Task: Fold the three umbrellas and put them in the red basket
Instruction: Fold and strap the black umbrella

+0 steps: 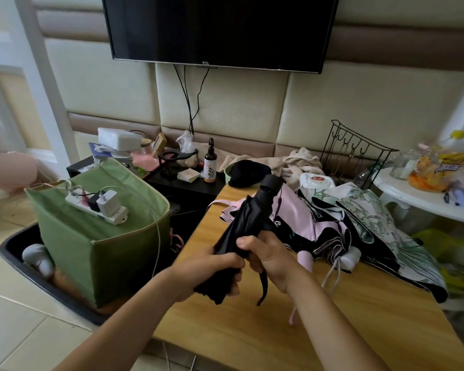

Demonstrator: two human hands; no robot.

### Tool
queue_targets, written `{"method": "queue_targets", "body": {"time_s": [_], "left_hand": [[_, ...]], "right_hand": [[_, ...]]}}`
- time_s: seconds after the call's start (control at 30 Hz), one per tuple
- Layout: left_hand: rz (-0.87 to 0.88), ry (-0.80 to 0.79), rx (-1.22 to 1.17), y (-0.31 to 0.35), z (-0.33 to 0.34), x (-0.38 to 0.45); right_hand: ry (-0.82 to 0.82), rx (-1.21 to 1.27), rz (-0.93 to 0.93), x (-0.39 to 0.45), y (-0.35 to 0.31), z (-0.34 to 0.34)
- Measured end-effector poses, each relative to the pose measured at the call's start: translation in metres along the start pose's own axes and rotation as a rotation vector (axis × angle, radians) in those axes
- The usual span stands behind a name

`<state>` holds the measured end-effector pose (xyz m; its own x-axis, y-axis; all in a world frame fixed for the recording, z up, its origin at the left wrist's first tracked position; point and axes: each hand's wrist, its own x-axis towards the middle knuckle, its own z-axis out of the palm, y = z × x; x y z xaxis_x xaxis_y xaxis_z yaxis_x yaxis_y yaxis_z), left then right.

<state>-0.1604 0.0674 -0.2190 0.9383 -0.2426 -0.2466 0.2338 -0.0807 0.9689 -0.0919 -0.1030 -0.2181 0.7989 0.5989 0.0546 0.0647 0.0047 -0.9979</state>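
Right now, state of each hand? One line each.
Left hand: closed, gripping the lower end of the black umbrella.
Right hand: closed, gripping the same black umbrella just above the left hand.

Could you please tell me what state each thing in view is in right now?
Black umbrella: collapsed, canopy bunched, strap hanging loose, held above the table.
Left hand: gripping the black umbrella's lower end.
Right hand: gripping the black umbrella beside the left.
Pink umbrella: unfolded, lying loose on the table.
Floral umbrella: unfolded, spread on the table.
Television: off.
Green bag: closed, power strip on top.
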Motion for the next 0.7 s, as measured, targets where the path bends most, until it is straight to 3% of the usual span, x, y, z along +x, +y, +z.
{"method": "queue_targets", "body": {"time_s": [0.13, 0.2, 0.27, 0.4, 0.53, 0.7], "left_hand": [[0.138, 0.651, 0.768, -0.018, 0.023, 0.01], [0.144, 0.765, 0.873, -0.027, 0.024, 0.017], [0.17, 0.753, 0.835, -0.026, 0.019, 0.019], [0.225, 0.592, 0.541, -0.019, 0.009, 0.017], [0.147, 0.589, 0.422, -0.014, -0.005, 0.013], [0.094, 0.243, 0.017, -0.003, -0.001, 0.003]], "right_hand": [[0.172, -0.026, 0.1, 0.008, 0.007, 0.016], [0.219, -0.042, 0.137, 0.01, 0.009, 0.023], [0.185, -0.02, 0.156, 0.011, 0.008, 0.022], [0.047, -0.068, 0.152, 0.007, 0.002, 0.002], [0.07, -0.094, 0.141, 0.006, 0.004, -0.014], [-0.002, -0.116, 0.076, 0.004, 0.004, -0.013]]}}
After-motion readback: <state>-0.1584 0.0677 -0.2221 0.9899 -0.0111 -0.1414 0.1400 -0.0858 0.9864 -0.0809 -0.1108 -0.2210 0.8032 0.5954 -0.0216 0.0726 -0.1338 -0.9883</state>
